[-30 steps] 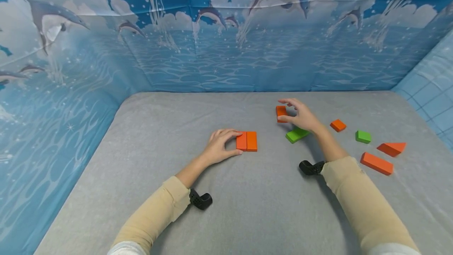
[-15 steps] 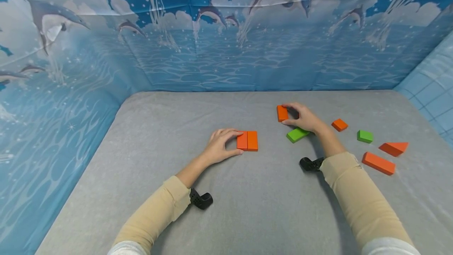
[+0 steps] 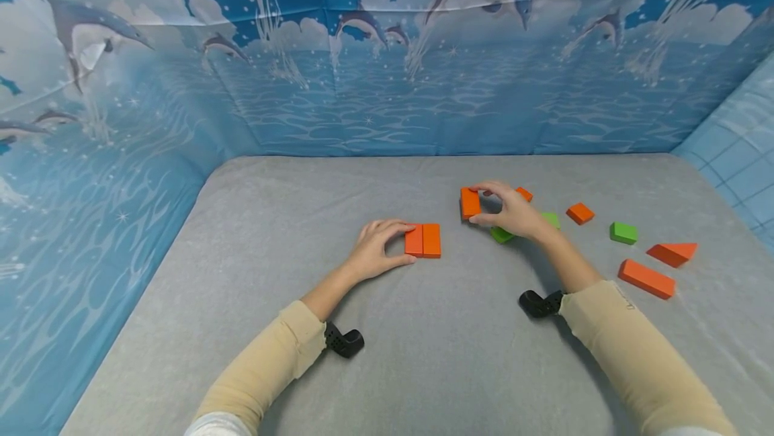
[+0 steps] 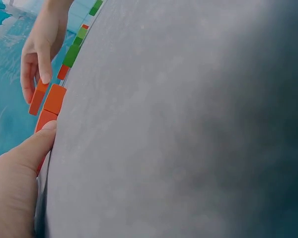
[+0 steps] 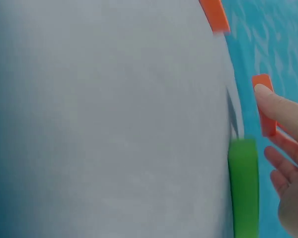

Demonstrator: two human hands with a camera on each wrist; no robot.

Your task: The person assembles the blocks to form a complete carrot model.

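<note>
Rectangular orange block (image 3: 469, 203) pinched by its ends

The right hand (image 3: 510, 211) grips it between thumb and fingertips, seemingly just clear of the grey surface (image 3: 393, 355), near a green block (image 3: 500, 235). The left hand (image 3: 375, 252) holds the left orange block (image 3: 414, 242), thumb and fingers parted to its length; the right orange block (image 3: 431, 241) lies against that. The raised piece looks light, stiff and smooth, hardly fragile; its short end faces should give the surest purchase.
</note>
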